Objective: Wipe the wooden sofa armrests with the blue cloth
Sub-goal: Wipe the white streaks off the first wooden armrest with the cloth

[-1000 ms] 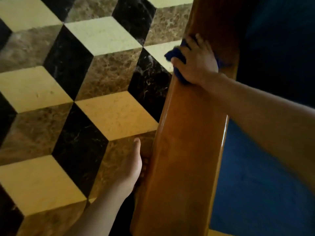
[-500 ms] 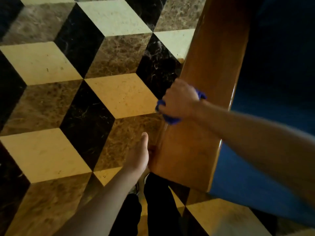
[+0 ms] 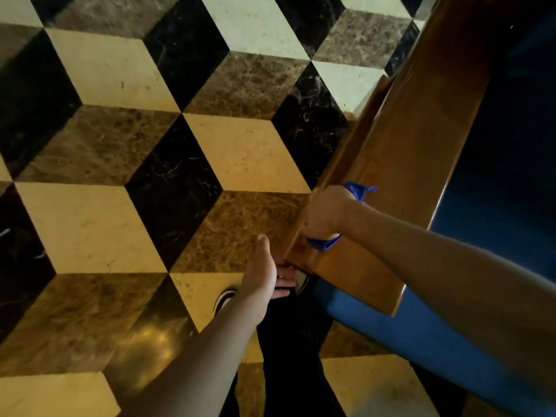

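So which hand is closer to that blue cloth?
Right. The right hand grips the blue cloth against the outer edge of the wooden armrest. The left hand sits below it, fingers under the armrest's front end, not touching the cloth.

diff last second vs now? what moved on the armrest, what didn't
The right hand, gripping the blue cloth throughout, slid the cloth along the wooden armrest from its far part toward the near end, on the floor-side edge. The left hand stayed by the armrest's outer side, fingers straight, holding nothing. The cloth was never let go.
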